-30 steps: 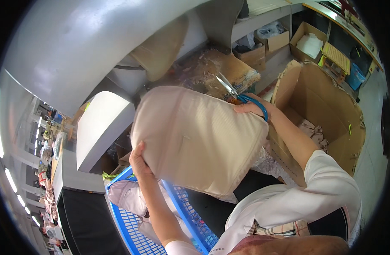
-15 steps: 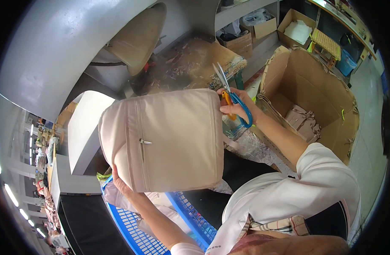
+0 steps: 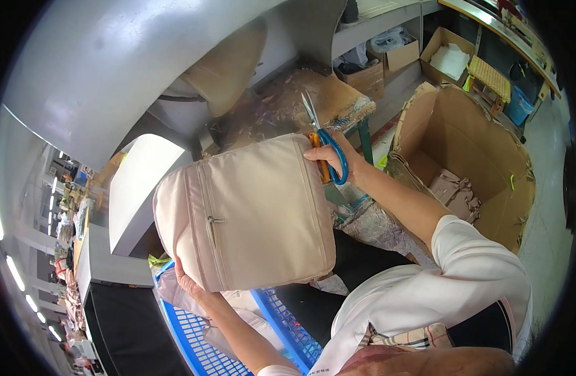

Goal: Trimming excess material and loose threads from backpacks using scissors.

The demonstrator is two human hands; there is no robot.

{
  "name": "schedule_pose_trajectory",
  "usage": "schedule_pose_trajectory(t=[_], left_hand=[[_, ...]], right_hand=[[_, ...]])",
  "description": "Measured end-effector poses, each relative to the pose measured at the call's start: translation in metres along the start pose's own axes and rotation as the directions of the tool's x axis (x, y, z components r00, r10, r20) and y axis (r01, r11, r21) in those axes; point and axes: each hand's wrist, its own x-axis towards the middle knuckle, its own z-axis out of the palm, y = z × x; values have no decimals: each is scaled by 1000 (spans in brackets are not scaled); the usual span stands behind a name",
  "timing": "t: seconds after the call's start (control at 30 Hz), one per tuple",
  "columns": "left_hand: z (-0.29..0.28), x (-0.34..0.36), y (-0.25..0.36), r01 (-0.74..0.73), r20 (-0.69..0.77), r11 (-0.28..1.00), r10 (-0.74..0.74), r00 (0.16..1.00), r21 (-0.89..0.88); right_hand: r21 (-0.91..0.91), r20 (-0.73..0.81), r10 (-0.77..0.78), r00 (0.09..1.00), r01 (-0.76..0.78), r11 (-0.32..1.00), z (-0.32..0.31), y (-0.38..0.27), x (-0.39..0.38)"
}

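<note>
A pale pink-beige backpack (image 3: pixel 269 219) is held up in front of me, its flat panel facing me. A zipper with a silver pull runs along its left part. My left hand (image 3: pixel 189 280) grips the bag's lower left edge, with most fingers hidden behind it. At the upper right corner, my right hand (image 3: pixel 338 160) has its thumb on the fabric. That hand also holds scissors (image 3: pixel 311 111) with blue and orange handles, their blades pointing up and slightly parted.
Below the bag stands a blue plastic basket (image 3: pixel 194 332) with pale fabric pieces. To the right is a large cardboard box (image 3: pixel 495 138) with pinkish fabric inside. A worn, littered table (image 3: pixel 319 94) lies beyond the bag, beside a big grey machine housing (image 3: pixel 112 62).
The backpack has tilted, its upper right corner shifting left. My right hand and the scissors have moved left with it. My left hand keeps its grip on the lower edge.
</note>
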Motion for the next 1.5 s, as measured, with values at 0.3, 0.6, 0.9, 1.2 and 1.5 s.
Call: schedule_pose_trajectory(t=[0.3, 0.6, 0.9, 1.2, 1.5], left_hand=[[-6, 5, 8, -26, -61, 997, 22, 998, -75], [-3, 9, 6, 9, 33, 1000, -8, 999, -23], [-3, 3, -9, -30, -21, 994, 28, 999, -101], [-58, -62, -57, -38, -318, 831, 254, 913, 555], [65, -76, -55, -496, 664, -540, 168, 729, 680]], right_hand=[[-53, 19, 31, 999, -30, 998, 12, 2, 25], [-23, 24, 17, 1000, -16, 1000, 11, 0, 35], [-17, -6, -7, 1000, 7, 1000, 11, -4, 21], [-447, 309, -291, 905, 408, 796, 22, -2, -23], [-146, 859, -212, 466, 619, 771, 131, -32, -38]])
